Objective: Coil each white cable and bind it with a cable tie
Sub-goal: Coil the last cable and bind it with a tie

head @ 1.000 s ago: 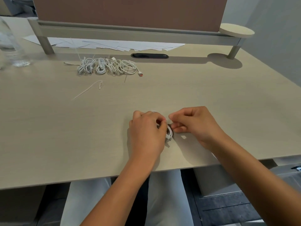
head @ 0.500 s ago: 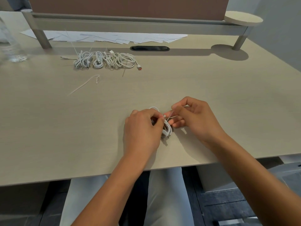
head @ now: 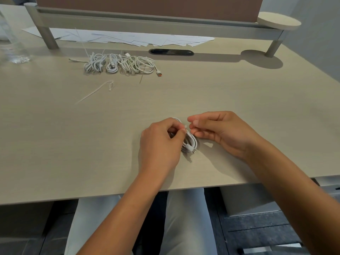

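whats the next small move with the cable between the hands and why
Probably pull the tie snug with the right hand. The left hand holds the coiled cable on the table, and both thumbs meet at a small white piece above the coil, seemingly the tie; whether it is closed cannot be told.

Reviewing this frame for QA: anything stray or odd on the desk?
One loose cable tie lies alone, already looped shut around nothing, nearer than the pile of coiled cables. Papers sprawl untidily under the shelf. Otherwise nothing stands out.

The person wears light grey trousers (head: 185,223), and both forearms are bare, with no sleeves in view.
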The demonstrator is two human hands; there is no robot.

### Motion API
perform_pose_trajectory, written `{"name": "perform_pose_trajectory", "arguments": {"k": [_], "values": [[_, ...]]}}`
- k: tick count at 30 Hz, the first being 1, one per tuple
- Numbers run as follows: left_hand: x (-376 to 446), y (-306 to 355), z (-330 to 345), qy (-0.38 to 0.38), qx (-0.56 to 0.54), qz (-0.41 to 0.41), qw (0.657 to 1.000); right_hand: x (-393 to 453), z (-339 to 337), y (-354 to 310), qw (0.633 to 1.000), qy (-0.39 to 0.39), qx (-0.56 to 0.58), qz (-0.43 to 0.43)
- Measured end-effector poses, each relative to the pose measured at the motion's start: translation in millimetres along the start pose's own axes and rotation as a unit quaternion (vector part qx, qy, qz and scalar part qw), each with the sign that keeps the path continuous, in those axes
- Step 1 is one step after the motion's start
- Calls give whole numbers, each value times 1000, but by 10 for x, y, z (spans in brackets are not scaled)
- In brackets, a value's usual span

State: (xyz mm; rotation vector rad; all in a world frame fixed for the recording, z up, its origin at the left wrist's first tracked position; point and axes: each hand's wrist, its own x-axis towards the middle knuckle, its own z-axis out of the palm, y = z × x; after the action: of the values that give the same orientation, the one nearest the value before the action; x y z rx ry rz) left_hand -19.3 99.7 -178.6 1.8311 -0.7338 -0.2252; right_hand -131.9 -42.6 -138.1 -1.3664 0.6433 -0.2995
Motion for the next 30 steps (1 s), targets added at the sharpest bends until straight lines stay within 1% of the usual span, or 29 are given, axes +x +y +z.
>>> {"name": "perform_pose_trajectory", "arguments": {"k": [3, 12, 17, 25, 30], "values": [[-3, -9, 6, -3, -8, 1, 1000, 6, 6, -3, 1000, -12, -21, 1], [-7, -5, 0, -4, -18, -4, 1000, 6, -4, -20, 999, -36, -36, 10], [-12, 5, -13, -5, -16, -3, 1000, 6, 24, -40, 999, -13, -26, 12], [-6, -3, -10, -4, -16, -1, 1000, 0, 101, -33, 998, 8, -63, -5], [-4, -4, -16, -10, -12, -4, 1000, -1, 105, -27, 996, 7, -90, -13]]}}
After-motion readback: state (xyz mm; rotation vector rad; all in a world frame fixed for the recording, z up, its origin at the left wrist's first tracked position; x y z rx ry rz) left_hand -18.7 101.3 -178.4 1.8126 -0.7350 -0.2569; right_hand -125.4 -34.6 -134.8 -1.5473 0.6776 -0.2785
